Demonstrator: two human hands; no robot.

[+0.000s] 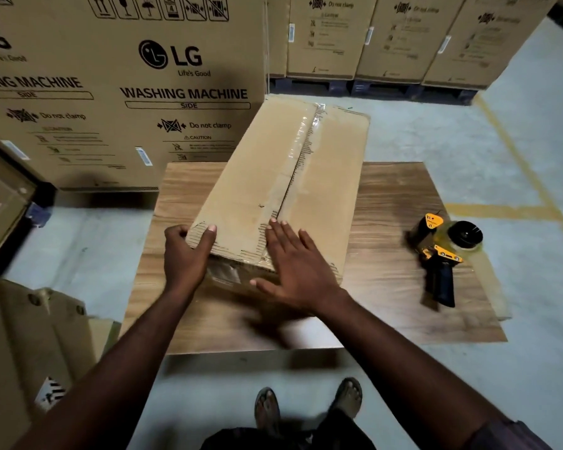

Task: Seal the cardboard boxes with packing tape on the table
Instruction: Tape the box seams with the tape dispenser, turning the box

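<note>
Cardboard box [257,177], long, stiff and probably light, lies on the tabletop [387,196] pointing to 12 o'clock, with clear tape along its seam. Left hand [184,258] grips its 7 o'clock corner, a sound hold. Right hand [298,264] presses flat on the seam. Tape dispenser [442,254] rests at 3 o'clock.

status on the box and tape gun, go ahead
Left hand grips near corner of cardboard box; right hand flat on top. Clear tape shows on the seam. Tape dispenser on table, right of box, untouched.
</note>
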